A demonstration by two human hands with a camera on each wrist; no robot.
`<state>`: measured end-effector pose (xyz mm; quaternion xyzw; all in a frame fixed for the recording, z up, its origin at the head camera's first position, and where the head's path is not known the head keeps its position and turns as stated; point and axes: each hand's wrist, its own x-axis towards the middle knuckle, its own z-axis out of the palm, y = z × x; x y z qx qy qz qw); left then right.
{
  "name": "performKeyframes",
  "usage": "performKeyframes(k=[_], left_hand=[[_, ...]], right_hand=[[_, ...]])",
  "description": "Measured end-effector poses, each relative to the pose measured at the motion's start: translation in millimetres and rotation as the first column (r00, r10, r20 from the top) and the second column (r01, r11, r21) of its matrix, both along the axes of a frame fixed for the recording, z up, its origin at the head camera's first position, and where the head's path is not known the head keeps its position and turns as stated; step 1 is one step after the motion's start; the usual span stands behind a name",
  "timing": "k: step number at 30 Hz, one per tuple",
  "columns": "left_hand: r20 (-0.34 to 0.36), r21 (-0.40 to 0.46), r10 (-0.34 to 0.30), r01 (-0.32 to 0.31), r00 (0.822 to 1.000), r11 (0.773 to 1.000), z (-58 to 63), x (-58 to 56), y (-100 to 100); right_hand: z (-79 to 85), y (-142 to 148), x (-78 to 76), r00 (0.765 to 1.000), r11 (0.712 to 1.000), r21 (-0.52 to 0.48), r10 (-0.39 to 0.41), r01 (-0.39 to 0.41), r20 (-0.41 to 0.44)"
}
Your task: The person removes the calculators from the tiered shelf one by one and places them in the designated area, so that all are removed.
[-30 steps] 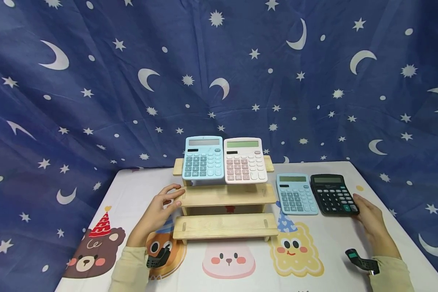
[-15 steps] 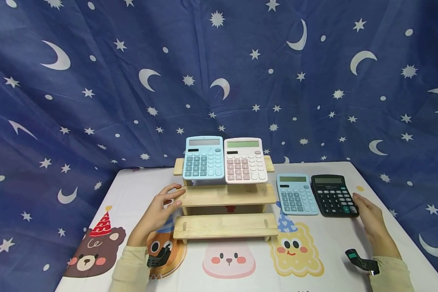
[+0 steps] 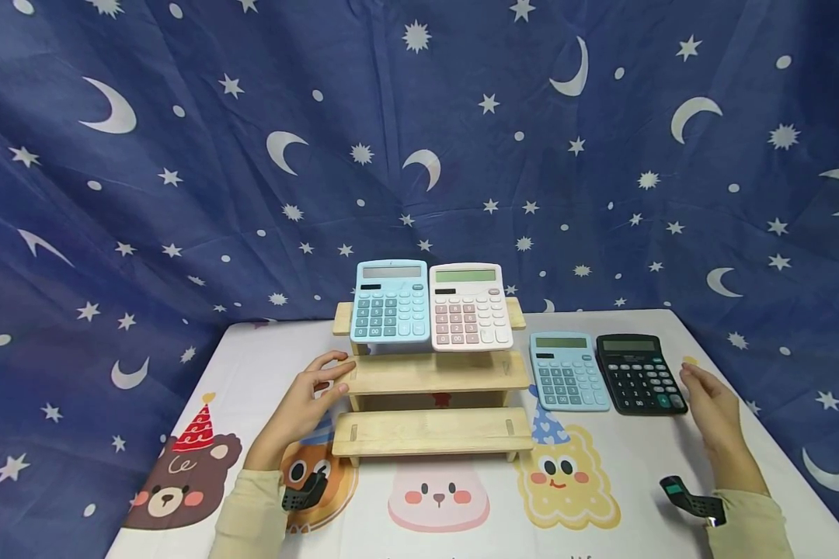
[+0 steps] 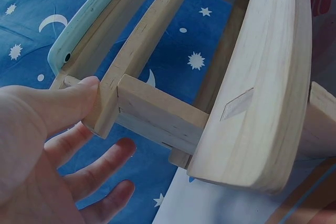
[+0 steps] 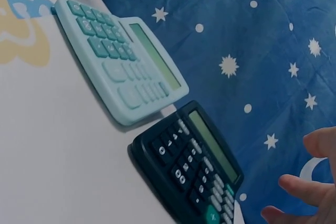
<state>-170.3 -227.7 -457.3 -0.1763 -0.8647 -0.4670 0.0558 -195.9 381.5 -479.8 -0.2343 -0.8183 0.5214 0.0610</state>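
Note:
With thumb and index finger my left hand point(image 3: 304, 404) pinches the left end of a three-step wooden rack point(image 3: 433, 374); the left wrist view has the thumb point(image 4: 79, 98) against a wooden bar, the other fingers spread loose. A light blue calculator point(image 3: 389, 303) and a white-and-pink calculator point(image 3: 471, 308) lean side by side on the top step. Right of the rack, another light blue calculator point(image 3: 569, 373) lies on the table beside a black calculator point(image 3: 641, 374). My right hand point(image 3: 716, 411) is just off the black one's right edge, fingers apart from it in the right wrist view.
A white tablecloth point(image 3: 573, 489) with cartoon prints, including a bear point(image 3: 182, 481), covers the table. Behind it hangs a dark blue curtain point(image 3: 461, 132) with moons and stars. Each wrist wears a black strap, such as the right one point(image 3: 695, 503).
My right hand has come off the black calculator and shifted slightly to the right. That calculator moved slightly toward me earlier, then stayed. My left hand keeps its place on the rack.

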Motion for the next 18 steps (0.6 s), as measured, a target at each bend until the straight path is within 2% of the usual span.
performKeyframes(k=[6, 13, 18], left_hand=[[0.015, 0.005, 0.001, -0.001, 1.000, 1.000, 0.0, 0.3, 0], [0.027, 0.013, 0.001, -0.001, 1.000, 1.000, 1.6, 1.3, 1], [0.023, 0.013, 0.001, -0.001, 1.000, 1.000, 1.8, 1.3, 1]], right_hand=[[7.8, -7, 3.5, 0.999, 1.000, 0.031, 0.003, -0.002, -0.047], [19.4, -20, 7.3, 0.996, 0.996, 0.079, 0.052, -0.046, -0.075], [24.8, -29, 10.5, 0.984, 0.992, 0.098, 0.097, -0.083, -0.151]])
